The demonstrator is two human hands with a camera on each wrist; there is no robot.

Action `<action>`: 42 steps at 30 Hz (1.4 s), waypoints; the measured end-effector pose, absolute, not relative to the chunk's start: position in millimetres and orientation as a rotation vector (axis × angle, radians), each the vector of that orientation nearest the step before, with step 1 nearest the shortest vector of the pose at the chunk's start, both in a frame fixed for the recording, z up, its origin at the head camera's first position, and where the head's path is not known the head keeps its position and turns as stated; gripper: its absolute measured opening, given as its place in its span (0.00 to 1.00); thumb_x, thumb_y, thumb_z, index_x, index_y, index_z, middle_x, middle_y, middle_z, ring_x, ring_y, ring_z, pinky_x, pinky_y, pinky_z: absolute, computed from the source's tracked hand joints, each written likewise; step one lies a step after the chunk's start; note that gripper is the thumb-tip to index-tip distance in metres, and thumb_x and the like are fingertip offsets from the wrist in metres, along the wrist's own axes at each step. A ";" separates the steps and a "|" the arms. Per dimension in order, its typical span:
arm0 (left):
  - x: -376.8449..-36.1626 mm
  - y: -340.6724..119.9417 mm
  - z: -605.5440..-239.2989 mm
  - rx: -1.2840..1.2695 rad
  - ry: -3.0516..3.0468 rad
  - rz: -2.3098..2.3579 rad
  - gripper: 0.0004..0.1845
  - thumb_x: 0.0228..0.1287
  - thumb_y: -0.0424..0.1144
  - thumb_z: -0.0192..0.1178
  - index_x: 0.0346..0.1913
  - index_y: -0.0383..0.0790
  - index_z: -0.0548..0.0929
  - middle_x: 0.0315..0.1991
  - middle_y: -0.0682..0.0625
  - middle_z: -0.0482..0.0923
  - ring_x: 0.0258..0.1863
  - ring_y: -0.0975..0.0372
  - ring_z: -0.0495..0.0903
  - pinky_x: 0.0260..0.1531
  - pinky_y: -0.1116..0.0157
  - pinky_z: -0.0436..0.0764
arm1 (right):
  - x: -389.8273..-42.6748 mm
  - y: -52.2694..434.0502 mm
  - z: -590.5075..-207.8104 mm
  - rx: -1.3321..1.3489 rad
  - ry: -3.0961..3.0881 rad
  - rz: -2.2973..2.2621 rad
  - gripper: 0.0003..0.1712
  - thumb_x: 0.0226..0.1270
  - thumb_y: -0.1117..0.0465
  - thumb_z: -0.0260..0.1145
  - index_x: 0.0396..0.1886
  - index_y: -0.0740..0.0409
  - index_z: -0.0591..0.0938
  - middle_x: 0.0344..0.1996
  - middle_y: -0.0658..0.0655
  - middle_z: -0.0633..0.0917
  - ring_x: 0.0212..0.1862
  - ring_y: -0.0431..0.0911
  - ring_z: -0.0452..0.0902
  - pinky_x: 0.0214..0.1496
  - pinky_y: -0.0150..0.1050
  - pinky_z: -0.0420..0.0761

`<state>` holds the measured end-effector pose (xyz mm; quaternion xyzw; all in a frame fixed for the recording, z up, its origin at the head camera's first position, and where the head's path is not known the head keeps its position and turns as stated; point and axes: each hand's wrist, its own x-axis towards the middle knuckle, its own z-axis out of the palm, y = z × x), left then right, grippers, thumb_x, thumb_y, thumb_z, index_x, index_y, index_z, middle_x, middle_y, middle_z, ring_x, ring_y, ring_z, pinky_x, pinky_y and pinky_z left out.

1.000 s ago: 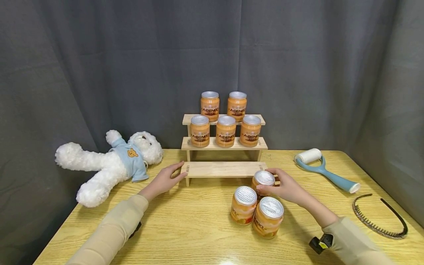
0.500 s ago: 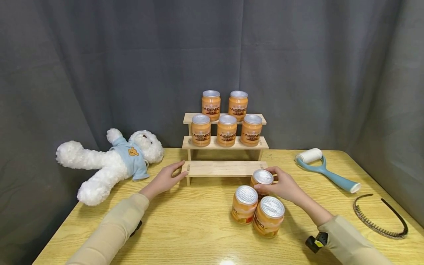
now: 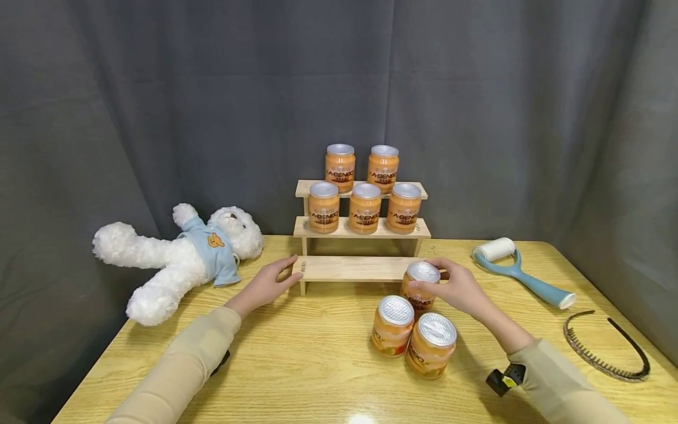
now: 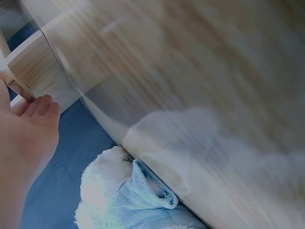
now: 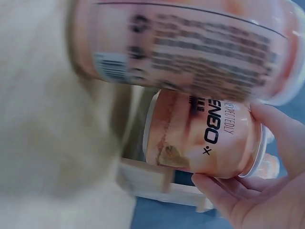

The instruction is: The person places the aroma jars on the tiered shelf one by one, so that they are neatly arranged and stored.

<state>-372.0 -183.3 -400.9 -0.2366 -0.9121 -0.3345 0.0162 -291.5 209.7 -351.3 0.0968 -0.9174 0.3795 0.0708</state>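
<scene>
My right hand [image 3: 458, 288] grips an orange can [image 3: 420, 294] with a silver lid, thumb on one side and fingers on the other. The right wrist view shows this held can [image 5: 205, 133] with dark lettering on its side. It stands by the right end of the lowest step of a three-step wooden shelf [image 3: 349, 268]. Two more orange cans stand on the table just in front, a left one [image 3: 392, 327] and a right one [image 3: 431, 346]. My left hand [image 3: 266, 287] holds the left end of the lowest step, fingers and thumb around the board's end [image 4: 21, 90].
Three cans [image 3: 364, 209] line the middle step and two cans [image 3: 383, 169] the top step. A white teddy bear [image 3: 180, 259] in a blue shirt lies at left. A blue-handled lint roller [image 3: 521, 275] and a dark headband [image 3: 604, 353] lie at right on the wooden table [image 3: 296, 371].
The held can has risen and shifted slightly away from the two front cans, toward the lowest step. My left hand keeps its place on the shelf's end.
</scene>
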 end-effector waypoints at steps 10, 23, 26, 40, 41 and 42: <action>-371.7 -186.5 -401.8 -0.733 -2.845 -1.039 0.36 0.69 0.56 0.50 0.71 0.39 0.59 0.70 0.42 0.60 0.69 0.47 0.60 0.65 0.49 0.65 | -292.8 203.1 -317.4 0.306 -2.707 1.131 0.38 0.55 0.43 0.70 0.59 0.62 0.74 0.46 0.62 0.82 0.48 0.54 0.78 0.37 0.35 0.79; -372.6 -186.8 -403.9 -0.742 -2.834 -1.033 0.35 0.69 0.54 0.51 0.71 0.36 0.59 0.70 0.40 0.60 0.68 0.46 0.61 0.64 0.49 0.66 | -298.8 172.3 -281.1 0.356 -2.685 1.172 0.40 0.54 0.40 0.69 0.61 0.58 0.72 0.48 0.58 0.82 0.48 0.50 0.77 0.40 0.36 0.78; -372.2 -185.3 -403.1 -0.746 -2.834 -1.037 0.35 0.69 0.55 0.51 0.71 0.37 0.59 0.70 0.41 0.60 0.68 0.47 0.60 0.65 0.49 0.66 | -301.7 163.1 -276.6 0.392 -2.674 1.225 0.39 0.54 0.41 0.70 0.61 0.57 0.73 0.47 0.58 0.82 0.48 0.50 0.77 0.39 0.35 0.79; -371.0 -182.2 -400.5 -0.750 -2.834 -1.046 0.36 0.68 0.55 0.51 0.71 0.37 0.59 0.70 0.41 0.60 0.68 0.47 0.61 0.65 0.49 0.66 | -315.9 110.3 -269.4 0.495 -2.650 1.435 0.37 0.54 0.46 0.72 0.59 0.59 0.73 0.49 0.58 0.81 0.49 0.50 0.78 0.41 0.37 0.81; -371.1 -182.3 -400.4 -0.748 -2.834 -1.048 0.35 0.69 0.54 0.51 0.71 0.37 0.59 0.70 0.41 0.60 0.68 0.47 0.61 0.65 0.49 0.66 | -316.5 106.8 -269.1 0.496 -2.649 1.439 0.36 0.53 0.46 0.72 0.59 0.58 0.73 0.49 0.58 0.80 0.49 0.50 0.78 0.41 0.37 0.81; -371.2 -182.5 -400.5 -0.746 -2.835 -1.047 0.35 0.69 0.54 0.51 0.71 0.37 0.59 0.70 0.41 0.60 0.68 0.47 0.60 0.65 0.50 0.65 | -317.4 103.4 -269.0 0.497 -2.648 1.436 0.36 0.53 0.46 0.72 0.59 0.58 0.73 0.48 0.58 0.80 0.49 0.50 0.78 0.41 0.37 0.81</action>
